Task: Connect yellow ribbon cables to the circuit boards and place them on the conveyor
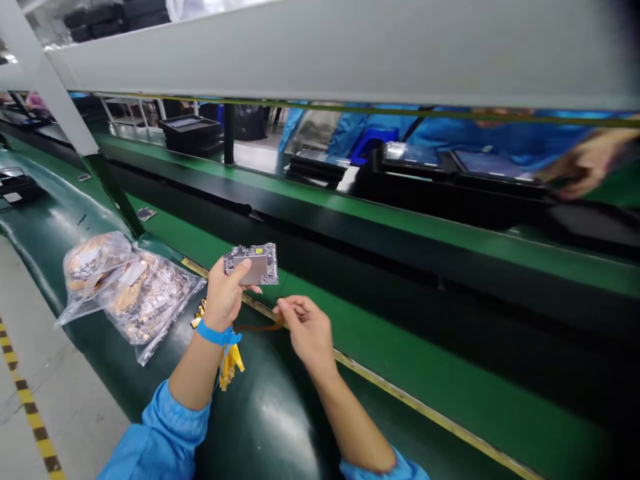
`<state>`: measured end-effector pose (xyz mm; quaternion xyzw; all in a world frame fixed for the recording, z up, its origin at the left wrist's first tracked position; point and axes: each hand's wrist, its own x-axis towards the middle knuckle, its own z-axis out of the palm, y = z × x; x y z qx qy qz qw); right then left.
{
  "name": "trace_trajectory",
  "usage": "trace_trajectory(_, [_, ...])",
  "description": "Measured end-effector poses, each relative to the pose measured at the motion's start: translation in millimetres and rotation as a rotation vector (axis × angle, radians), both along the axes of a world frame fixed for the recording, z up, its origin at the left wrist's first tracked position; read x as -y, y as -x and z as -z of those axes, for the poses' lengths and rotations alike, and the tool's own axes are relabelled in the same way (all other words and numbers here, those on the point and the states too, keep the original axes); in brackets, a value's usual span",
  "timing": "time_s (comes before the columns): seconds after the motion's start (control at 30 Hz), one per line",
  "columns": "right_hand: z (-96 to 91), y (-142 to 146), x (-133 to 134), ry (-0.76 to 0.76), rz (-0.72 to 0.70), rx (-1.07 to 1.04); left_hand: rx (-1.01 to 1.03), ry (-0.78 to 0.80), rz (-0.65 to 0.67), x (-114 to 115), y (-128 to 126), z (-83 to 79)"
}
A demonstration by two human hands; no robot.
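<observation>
My left hand [226, 293] is closed on a small circuit board [255, 263] with a metal shield, held up above the dark green bench edge. A blue wrist strap [215, 333] circles that wrist, and yellow strips [230, 363] lie just under it. My right hand [306, 328] sits just right of the board, fingers pinched on the end of a thin orange flex strip [260, 327] that runs left toward my left hand.
Two clear plastic bags of small parts [125, 287] lie to the left on the bench. A green conveyor [400, 360] runs behind. Black trays [190, 130] stand beyond it. Another person's hand [585, 167] in a blue sleeve works at far right.
</observation>
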<state>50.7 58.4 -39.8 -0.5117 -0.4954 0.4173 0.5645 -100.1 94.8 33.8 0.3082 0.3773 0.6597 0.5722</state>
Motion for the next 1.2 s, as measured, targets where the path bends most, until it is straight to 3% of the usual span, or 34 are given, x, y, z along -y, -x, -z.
trace_trajectory(0.2, [-35.5,-42.1,25.9,-0.045,0.21,0.011,-0.087,-0.031,0.169,13.9,-25.4,-1.9])
trace_trajectory(0.47, [-63.5,-59.7,42.6,-0.13,0.227,0.058,-0.182,-0.074,0.395,33.2,-45.1,0.2])
trace_trajectory(0.73, [-77.6,-64.2,47.6,-0.119,0.205,0.033,-0.2,-0.053,0.401,37.9,-47.7,-2.2])
trace_trajectory(1.2, [-80.3,-66.9,49.8,-0.017,0.226,0.031,-0.239,-0.071,0.428,36.8,-45.1,-1.1])
